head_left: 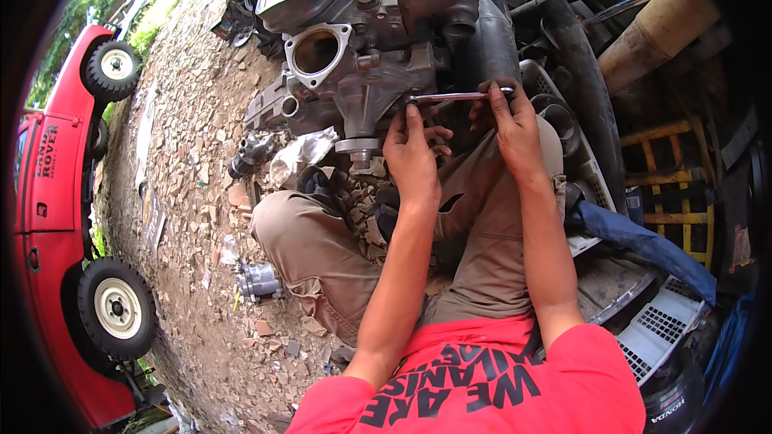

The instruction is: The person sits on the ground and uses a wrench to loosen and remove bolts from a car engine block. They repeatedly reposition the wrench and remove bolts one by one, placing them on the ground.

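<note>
A long, slim metal wrench (454, 97) lies nearly level across the front of a greasy engine (370, 72). My right hand (516, 130) is closed round its right end, thumb laid along the top. At the other end, my left hand (414, 149) has its thumb up against the wrench's head, beside the engine's casting. Its other fingers curl to the right, and what lies beneath the fingertips is hidden. Just left of that hand, a shaft with a round pulley-like flange (358, 145) sticks out toward me. A pale three-cornered flange (318, 55) with a wide round opening sits above.
My bent legs (322, 253) lie below the engine. Loose metal parts (259, 281) and a clear plastic bag (302, 153) rest on the rubble ground (201, 193). A dark cylinder (492, 40), pipes and a white crate (663, 325) crowd the right. A red vehicle (60, 193) stands left.
</note>
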Tool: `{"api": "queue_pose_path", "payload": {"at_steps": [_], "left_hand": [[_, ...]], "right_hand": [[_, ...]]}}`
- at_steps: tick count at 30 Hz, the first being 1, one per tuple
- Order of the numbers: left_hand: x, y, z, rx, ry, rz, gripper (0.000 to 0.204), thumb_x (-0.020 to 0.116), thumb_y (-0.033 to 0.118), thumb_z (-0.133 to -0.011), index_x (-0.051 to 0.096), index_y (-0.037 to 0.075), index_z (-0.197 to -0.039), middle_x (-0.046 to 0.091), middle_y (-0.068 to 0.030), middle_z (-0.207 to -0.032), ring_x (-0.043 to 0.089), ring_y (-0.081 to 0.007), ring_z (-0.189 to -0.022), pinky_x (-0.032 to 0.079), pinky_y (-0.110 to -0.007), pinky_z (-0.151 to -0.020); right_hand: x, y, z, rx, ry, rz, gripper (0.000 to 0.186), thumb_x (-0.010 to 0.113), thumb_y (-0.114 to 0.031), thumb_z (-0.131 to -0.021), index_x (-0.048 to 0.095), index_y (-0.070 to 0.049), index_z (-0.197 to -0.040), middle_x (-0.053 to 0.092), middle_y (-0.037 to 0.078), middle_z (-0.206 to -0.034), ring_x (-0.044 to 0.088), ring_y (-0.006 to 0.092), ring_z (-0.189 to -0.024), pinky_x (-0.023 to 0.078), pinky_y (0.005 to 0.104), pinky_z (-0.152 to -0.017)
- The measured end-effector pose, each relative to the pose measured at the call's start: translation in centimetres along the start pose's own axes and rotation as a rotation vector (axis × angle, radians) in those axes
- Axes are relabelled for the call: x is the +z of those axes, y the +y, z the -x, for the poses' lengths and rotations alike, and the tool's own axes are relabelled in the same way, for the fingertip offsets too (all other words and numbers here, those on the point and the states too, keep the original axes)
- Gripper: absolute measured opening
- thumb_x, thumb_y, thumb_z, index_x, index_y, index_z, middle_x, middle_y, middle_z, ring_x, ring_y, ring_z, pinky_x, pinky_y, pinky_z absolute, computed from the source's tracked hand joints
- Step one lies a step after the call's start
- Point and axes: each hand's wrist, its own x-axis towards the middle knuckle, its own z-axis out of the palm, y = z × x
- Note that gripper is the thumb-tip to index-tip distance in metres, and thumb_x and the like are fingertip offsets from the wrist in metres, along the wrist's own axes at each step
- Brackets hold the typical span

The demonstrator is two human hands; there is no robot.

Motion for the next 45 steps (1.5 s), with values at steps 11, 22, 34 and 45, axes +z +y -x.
{"api": "queue_pose_path", "payload": {"at_steps": [11, 22, 34, 45], "left_hand": [[0.1, -4.4, -4.2, -0.008, 0.11, 0.109, 0.032, 0.068, 0.036, -0.087, 0.063, 0.005, -0.092, 0.06, -0.0036, -0.072, 0.05, -0.0096, -0.047, 0.036, -0.023, -0.041], [-1.9, -6.1, -6.1, 0.063, 0.136, -0.115, 0.027, 0.073, 0.03, -0.083, 0.063, 0.005, -0.082, 0.058, -0.001, -0.062, 0.051, -0.0081, -0.047, 0.037, -0.022, -0.041], [-2.6, -5.2, -6.3, -0.043, 0.11, -0.127, 0.022, 0.074, 0.026, -0.083, 0.065, 0.006, -0.085, 0.057, 0.0021, -0.064, 0.05, -0.0059, -0.052, 0.038, -0.021, -0.044], [-2.1, -4.5, -6.2, -0.084, 0.056, -0.059, 0.026, 0.075, 0.029, -0.081, 0.062, 0.008, -0.088, 0.056, 0.0016, -0.064, 0.05, -0.0065, -0.049, 0.037, -0.021, -0.041]], "right_hand": [[0.0, -0.3, -0.3, 0.13, 0.107, 0.028, 0.023, 0.046, -0.023, -0.1, 0.055, -0.002, -0.104, 0.061, 0.006, -0.085, 0.06, 0.013, -0.074, 0.05, 0.0263, -0.062], [0.7, -0.2, -0.8, 0.139, 0.214, 0.078, 0.03, 0.049, -0.028, -0.099, 0.053, -0.001, -0.111, 0.061, 0.008, -0.09, 0.062, 0.0151, -0.078, 0.051, 0.0278, -0.065], [2.9, 1.1, -0.5, -0.07, 0.424, 0.186, 0.022, 0.052, -0.022, -0.097, 0.055, 0.0, -0.103, 0.059, 0.006, -0.086, 0.054, 0.0108, -0.066, 0.046, 0.0254, -0.062], [1.1, 2.7, -2.1, -0.297, 0.488, 0.654, 0.024, 0.058, -0.018, -0.092, 0.059, 0.003, -0.101, 0.061, 0.009, -0.085, 0.055, 0.0137, -0.075, 0.045, 0.0291, -0.068]]}}
